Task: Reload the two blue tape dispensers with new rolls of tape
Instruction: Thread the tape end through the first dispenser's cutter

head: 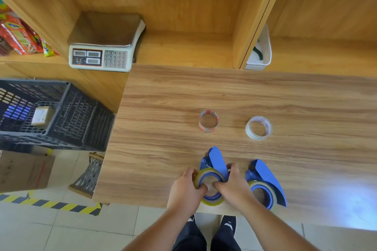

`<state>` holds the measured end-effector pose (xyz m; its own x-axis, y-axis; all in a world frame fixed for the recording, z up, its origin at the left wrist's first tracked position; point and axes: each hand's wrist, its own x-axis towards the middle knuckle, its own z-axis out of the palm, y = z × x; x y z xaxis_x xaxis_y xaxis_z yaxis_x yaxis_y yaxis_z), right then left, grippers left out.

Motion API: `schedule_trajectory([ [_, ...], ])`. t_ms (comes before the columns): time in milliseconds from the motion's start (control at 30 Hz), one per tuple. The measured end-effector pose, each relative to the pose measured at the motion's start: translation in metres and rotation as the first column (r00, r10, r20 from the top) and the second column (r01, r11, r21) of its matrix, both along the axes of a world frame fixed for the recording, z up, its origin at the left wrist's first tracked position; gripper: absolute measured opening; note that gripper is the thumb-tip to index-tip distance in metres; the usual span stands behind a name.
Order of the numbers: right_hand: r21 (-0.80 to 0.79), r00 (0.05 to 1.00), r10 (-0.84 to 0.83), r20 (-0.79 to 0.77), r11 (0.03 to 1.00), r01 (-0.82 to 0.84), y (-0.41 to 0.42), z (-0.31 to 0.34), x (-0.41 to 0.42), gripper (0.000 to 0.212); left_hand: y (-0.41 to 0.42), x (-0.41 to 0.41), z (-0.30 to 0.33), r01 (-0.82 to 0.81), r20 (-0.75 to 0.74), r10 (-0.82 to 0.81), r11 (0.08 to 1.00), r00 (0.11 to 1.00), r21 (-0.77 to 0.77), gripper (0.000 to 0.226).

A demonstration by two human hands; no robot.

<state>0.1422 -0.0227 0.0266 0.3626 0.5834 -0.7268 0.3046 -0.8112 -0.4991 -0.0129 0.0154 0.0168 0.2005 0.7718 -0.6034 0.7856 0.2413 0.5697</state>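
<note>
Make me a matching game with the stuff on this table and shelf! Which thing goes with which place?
Things:
1. Weighing scale
2. White basket
3. Red-printed tape roll
4. Left dispenser

Places:
A. Between both hands
B. On the shelf, far left
C. Lying free on the table, left of the white roll
D. In the shelf cubby at the right

Pairs: 1-B, 2-D, 3-C, 4-A
</note>
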Motion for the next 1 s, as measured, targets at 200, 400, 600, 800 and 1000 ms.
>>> schedule_trajectory([
  [200,0.139,0.991,-0.075,-0.107,0.986,0.089,0.004,0.039,0.022,0.038,0.007,0.013,0.051,0.020,0.079,-0.031,0.991,0.996,0.135,0.035],
  [400,0.329,0.968,-0.170,-0.184,0.917,0.223,0.003,0.083,0.045,0.041,0.007,0.031,0.103,-0.007,0.200,-0.044,0.968,0.979,0.249,0.038],
  [600,0.480,0.946,-0.193,-0.260,0.824,0.300,-0.006,0.130,0.061,0.039,-0.004,0.044,0.146,-0.127,0.362,0.019,0.952,0.932,0.278,0.034],
  [800,0.529,0.873,-0.254,-0.416,0.714,0.459,-0.018,0.149,0.074,0.025,-0.037,0.065,0.181,-0.293,0.520,0.125,0.921,0.845,0.256,0.026],
  [1000,0.423,0.800,-0.140,-0.584,0.789,0.446,-0.039,0.157,0.096,0.037,-0.034,0.057,0.191,-0.133,0.489,-0.103,0.896,0.866,0.424,0.019],
])
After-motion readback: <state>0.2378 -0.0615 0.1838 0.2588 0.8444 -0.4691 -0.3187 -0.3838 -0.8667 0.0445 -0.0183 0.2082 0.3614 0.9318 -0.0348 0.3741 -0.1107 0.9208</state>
